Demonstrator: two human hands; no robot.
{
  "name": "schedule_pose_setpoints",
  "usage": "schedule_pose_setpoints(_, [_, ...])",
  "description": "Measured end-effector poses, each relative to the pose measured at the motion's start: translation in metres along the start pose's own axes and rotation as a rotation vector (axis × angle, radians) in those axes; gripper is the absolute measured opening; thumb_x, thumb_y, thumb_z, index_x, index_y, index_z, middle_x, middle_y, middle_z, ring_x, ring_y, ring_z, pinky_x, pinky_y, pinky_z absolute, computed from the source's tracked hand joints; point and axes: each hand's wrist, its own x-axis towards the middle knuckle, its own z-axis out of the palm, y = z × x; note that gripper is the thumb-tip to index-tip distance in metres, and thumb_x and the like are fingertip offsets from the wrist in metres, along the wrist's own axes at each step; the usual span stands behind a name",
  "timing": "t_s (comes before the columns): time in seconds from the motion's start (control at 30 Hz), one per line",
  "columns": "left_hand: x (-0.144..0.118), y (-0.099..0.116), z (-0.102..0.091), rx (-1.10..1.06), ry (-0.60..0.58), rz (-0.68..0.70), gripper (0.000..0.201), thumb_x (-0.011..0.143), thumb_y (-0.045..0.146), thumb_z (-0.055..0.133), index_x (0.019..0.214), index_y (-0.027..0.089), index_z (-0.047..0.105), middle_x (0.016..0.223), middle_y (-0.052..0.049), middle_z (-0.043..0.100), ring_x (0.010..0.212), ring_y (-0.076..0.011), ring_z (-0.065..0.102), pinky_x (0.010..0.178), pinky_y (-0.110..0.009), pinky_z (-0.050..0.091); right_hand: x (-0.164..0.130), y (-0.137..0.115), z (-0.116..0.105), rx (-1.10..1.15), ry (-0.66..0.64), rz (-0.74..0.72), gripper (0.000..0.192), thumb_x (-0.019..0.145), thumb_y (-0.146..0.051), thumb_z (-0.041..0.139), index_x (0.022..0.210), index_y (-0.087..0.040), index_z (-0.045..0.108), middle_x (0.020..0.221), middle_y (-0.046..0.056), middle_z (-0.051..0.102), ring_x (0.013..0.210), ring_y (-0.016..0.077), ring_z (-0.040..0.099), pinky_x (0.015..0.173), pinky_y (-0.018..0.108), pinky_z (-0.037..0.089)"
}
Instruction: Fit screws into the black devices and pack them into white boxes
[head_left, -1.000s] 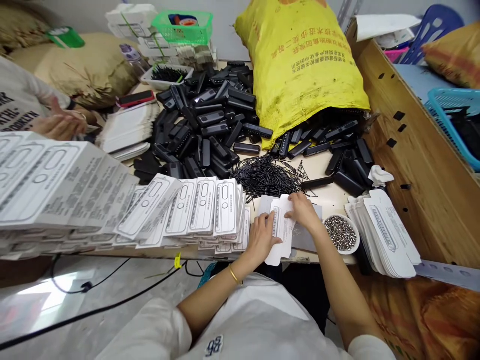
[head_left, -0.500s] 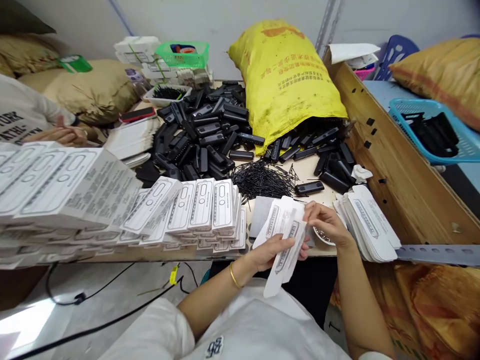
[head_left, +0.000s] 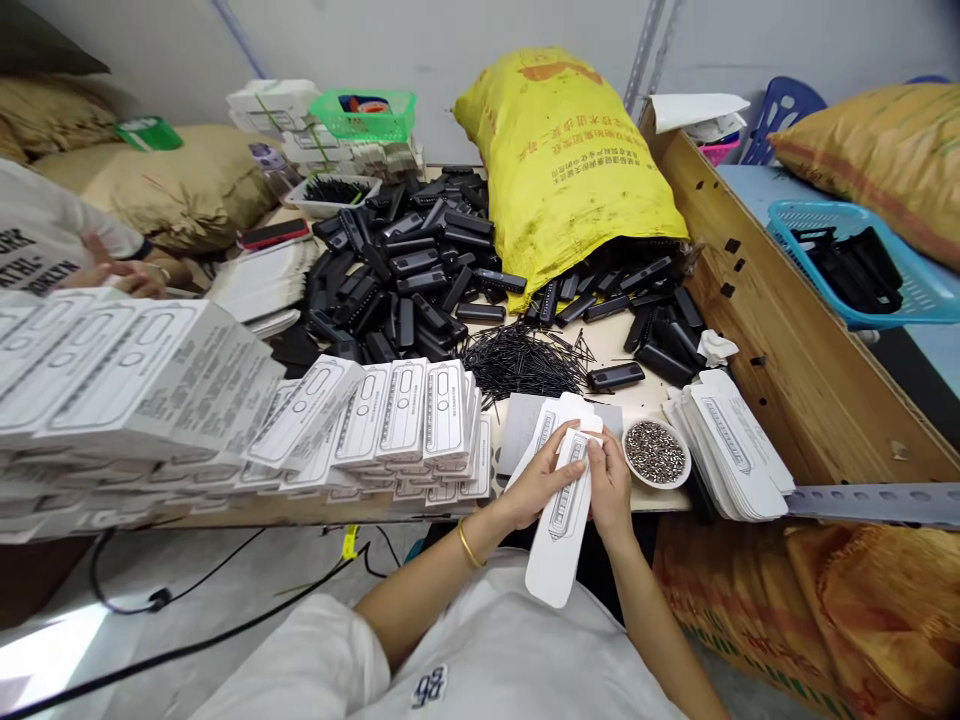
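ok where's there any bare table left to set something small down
A small patch of table shows between the lone black piece and the white bowl; another lies right of the thin black sticks. White boxes crowd the left, black pieces the back.

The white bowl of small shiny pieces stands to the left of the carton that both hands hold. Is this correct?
Not quite: the white bowl of small shiny pieces stands to the right of the carton, as the head view shows. The left hand and right hand do hold it.
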Motion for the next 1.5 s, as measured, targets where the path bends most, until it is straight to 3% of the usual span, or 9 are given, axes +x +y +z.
schedule_pose_setpoints(0.17, [-0.001, -0.009, 0.003, 0.053, 0.038, -0.012, 0.072, 0.076, 0.048, 0.073, 0.133, 0.026, 0.037, 0.097, -0.002, 0.065, 0.065, -0.0106, 0.06, 0.066, -0.026, 0.053, 0.002, 0.006, 0.002, 0.23, -0.028, 0.132, 0.033, 0.087, -0.053, 0.05, 0.084, -0.021, 0.059, 0.082, 0.002, 0.062, 0.079, 0.0187, 0.06, 0.075, 0.034, 0.049])
schedule_pose_setpoints(0.43, [0.008, -0.01, -0.007, 0.056, 0.214, -0.025, 0.104, 0.075, 0.054, 0.072, 0.151, 0.024, 0.008, 0.102, -0.008, 0.067, 0.068, -0.0143, 0.064, 0.066, -0.031, 0.054, 0.008, -0.001, 0.006, 0.386, -0.08, 0.107, 0.036, 0.084, -0.052, 0.058, 0.106, -0.024, 0.053, 0.098, 0.004, 0.066, 0.09, 0.0191, 0.063, 0.079, 0.032, 0.05])
schedule_pose_setpoints(0.57, [0.014, -0.009, -0.012, 0.158, 0.169, 0.048, 0.108, 0.077, 0.054, 0.07, 0.153, 0.024, -0.001, 0.118, -0.013, 0.065, 0.086, -0.0201, 0.067, 0.082, -0.039, 0.054, 0.021, -0.005, 0.0, 0.377, -0.102, 0.131, 0.036, 0.088, -0.057, 0.049, 0.101, -0.024, 0.058, 0.092, 0.002, 0.067, 0.08, 0.0172, 0.062, 0.073, 0.03, 0.048])
schedule_pose_setpoints(0.87, [0.025, -0.009, -0.018, 0.504, 0.163, 0.1, 0.109, 0.08, 0.045, 0.069, 0.154, 0.017, -0.006, 0.142, -0.018, 0.049, 0.129, -0.0293, 0.05, 0.112, -0.049, 0.033, 0.051, -0.007, 0.007, 0.554, -0.124, 0.378, 0.031, 0.065, -0.045, 0.079, 0.073, -0.021, 0.06, 0.069, -0.004, 0.059, 0.06, 0.011, 0.05, 0.058, 0.024, 0.042])
schedule_pose_setpoints(1.03, [0.029, -0.011, -0.03, 0.453, 0.157, 0.097, 0.106, 0.083, 0.049, 0.064, 0.154, 0.019, -0.008, 0.148, -0.015, 0.044, 0.135, -0.027, 0.044, 0.115, -0.046, 0.028, 0.033, 0.003, 0.016, 0.485, -0.089, 0.311, 0.031, 0.071, -0.05, 0.073, 0.073, -0.02, 0.067, 0.084, 0.003, 0.069, 0.082, 0.0176, 0.06, 0.078, 0.031, 0.047])
schedule_pose_setpoints(1.2, [0.034, -0.007, -0.039, 0.362, 0.178, 0.056, 0.083, 0.092, 0.059, 0.042, 0.154, 0.021, 0.002, 0.154, -0.015, 0.034, 0.139, -0.0283, 0.038, 0.112, -0.046, 0.033, 0.036, 0.015, 0.008, 0.429, -0.06, 0.414, 0.038, 0.069, -0.05, 0.073, 0.091, -0.021, 0.063, 0.082, 0.001, 0.067, 0.071, 0.0163, 0.06, 0.067, 0.03, 0.049])
schedule_pose_setpoints(1.3, [0.035, 0.001, -0.04, 0.517, -0.007, 0.292, 0.079, 0.085, 0.052, 0.058, 0.15, 0.025, 0.023, 0.151, -0.015, 0.038, 0.139, -0.0309, 0.038, 0.113, -0.05, 0.031, 0.05, 0.018, 0.003, 0.429, 0.149, 0.383, 0.037, 0.073, -0.054, 0.068, 0.089, -0.023, 0.056, 0.081, -0.001, 0.065, 0.07, 0.0154, 0.059, 0.067, 0.03, 0.05])
schedule_pose_setpoints(1.4, [0.035, 0.008, -0.036, 0.734, -0.104, 0.619, 0.07, 0.067, 0.038, 0.078, 0.129, 0.022, 0.049, 0.145, -0.017, 0.044, 0.14, -0.0343, 0.034, 0.117, -0.054, 0.022, 0.064, 0.016, 0.002, 0.23, -0.075, 0.271, 0.028, 0.083, -0.05, 0.056, 0.088, -0.022, 0.056, 0.081, 0.002, 0.065, 0.073, 0.0183, 0.061, 0.068, 0.032, 0.051])
schedule_pose_setpoints(1.5, [0.035, 0.016, -0.031, 0.773, 0.108, 0.552, 0.062, 0.066, 0.036, 0.077, 0.119, 0.02, 0.049, 0.122, -0.015, 0.06, 0.119, -0.0322, 0.055, 0.104, -0.05, 0.041, 0.089, 0.015, 0.002, -0.26, -0.292, 0.002, 0.02, 0.089, -0.027, 0.046, 0.099, -0.019, 0.061, 0.103, 0.011, 0.067, 0.097, 0.0255, 0.061, 0.083, 0.04, 0.049])
